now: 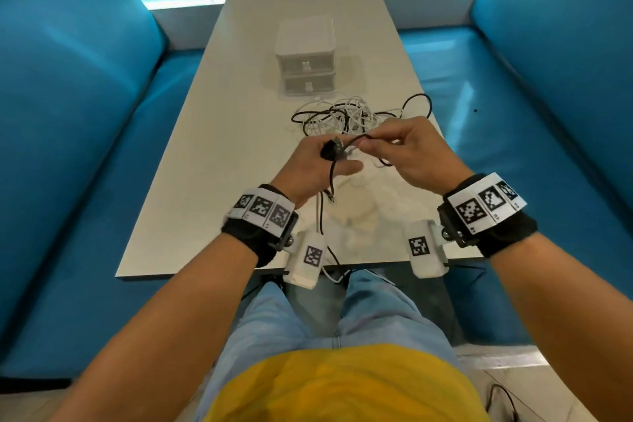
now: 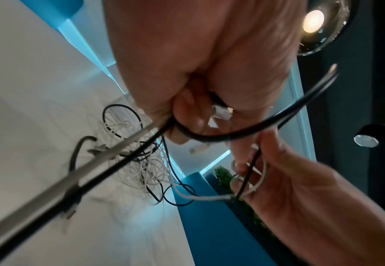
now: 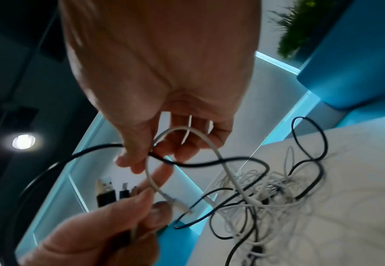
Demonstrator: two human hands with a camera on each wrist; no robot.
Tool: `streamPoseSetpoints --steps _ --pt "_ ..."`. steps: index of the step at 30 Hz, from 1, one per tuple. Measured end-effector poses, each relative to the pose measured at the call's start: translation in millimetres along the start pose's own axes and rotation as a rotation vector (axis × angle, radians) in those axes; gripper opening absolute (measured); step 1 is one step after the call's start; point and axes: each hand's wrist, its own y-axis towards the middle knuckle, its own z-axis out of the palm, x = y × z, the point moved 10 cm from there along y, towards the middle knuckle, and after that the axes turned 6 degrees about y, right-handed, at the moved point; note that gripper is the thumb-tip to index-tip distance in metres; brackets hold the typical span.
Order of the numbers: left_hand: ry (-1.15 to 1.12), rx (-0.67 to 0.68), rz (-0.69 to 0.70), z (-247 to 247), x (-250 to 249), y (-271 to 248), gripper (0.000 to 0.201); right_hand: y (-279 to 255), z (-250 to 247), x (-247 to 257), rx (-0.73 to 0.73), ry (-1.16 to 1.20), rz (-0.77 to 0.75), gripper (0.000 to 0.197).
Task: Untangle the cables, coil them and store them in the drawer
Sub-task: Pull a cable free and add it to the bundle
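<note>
Above the near half of the table, my left hand (image 1: 308, 166) grips a bundle of black plugs (image 3: 106, 194) and a black cable (image 1: 359, 138). A white cable end also sits in its curled fingers (image 2: 186, 115). My right hand (image 1: 411, 151) pinches the same black cable (image 3: 198, 162) a short way along, and a white cable (image 3: 223, 162) loops past its fingers. Both strands run back to a tangle of black and white cables (image 1: 346, 115) lying on the table. A loose black end (image 1: 330, 197) hangs below my left hand. The white two-drawer unit (image 1: 305, 58) stands behind the tangle, both drawers closed.
The pale table (image 1: 205, 199) is long and narrow, with blue sofa seats (image 1: 85, 147) on both sides. Black cable trails over the near table edge (image 1: 337, 264) toward my lap. A wall with lit strips closes the far end.
</note>
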Motion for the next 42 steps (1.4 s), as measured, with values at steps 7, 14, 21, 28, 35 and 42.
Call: streamPoseSetpoints --steps 7,14,21,28,35,42 --pt "-0.014 -0.107 0.109 4 -13 0 0.035 6 -12 6 -0.058 0.164 0.017 0.014" --pt "-0.002 -0.253 0.171 -6 -21 -6 0.023 15 -6 -2 -0.070 0.164 0.058 0.013" --pt "-0.207 -0.437 0.044 -62 -1 -16 0.014 25 -60 -33 -0.431 -0.055 0.167 0.007" --pt "-0.410 -0.642 -0.039 -123 10 -36 0.007 25 -73 -79 -0.365 -0.442 0.445 0.035" --pt "-0.454 -0.511 0.011 -106 -10 -27 0.006 26 30 -1 0.063 -0.638 -0.017 0.060" --pt "-0.510 -0.399 0.121 -102 -30 -26 0.018 37 64 4 0.257 -0.635 0.008 0.025"
